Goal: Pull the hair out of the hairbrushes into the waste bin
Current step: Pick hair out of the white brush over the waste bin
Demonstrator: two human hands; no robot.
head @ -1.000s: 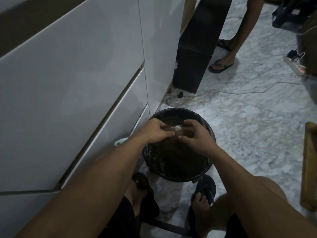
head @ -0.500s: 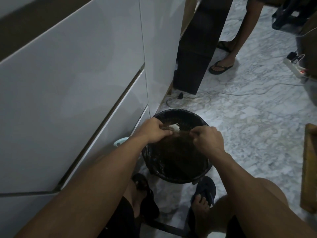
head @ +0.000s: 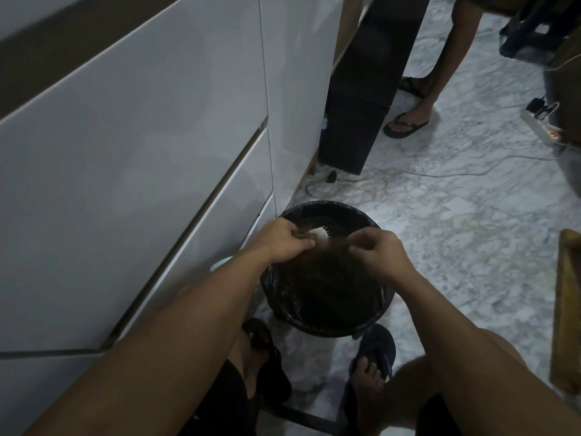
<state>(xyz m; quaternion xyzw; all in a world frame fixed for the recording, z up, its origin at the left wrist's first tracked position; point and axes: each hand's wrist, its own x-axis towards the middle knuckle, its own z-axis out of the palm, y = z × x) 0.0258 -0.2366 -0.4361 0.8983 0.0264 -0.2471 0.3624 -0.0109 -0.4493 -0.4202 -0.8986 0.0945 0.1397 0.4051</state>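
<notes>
Left hand [head: 279, 242] fingers clamp the small white bristled hairbrush [head: 320, 234] over the round black-lined waste bin [head: 327, 322] at frame centre, right hand [head: 379, 251] pinches dark hair; strands may drift past the rim.

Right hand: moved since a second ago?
Yes. The right hand has pulled right, away from the hairbrush, toward the right rim of the waste bin.
</notes>
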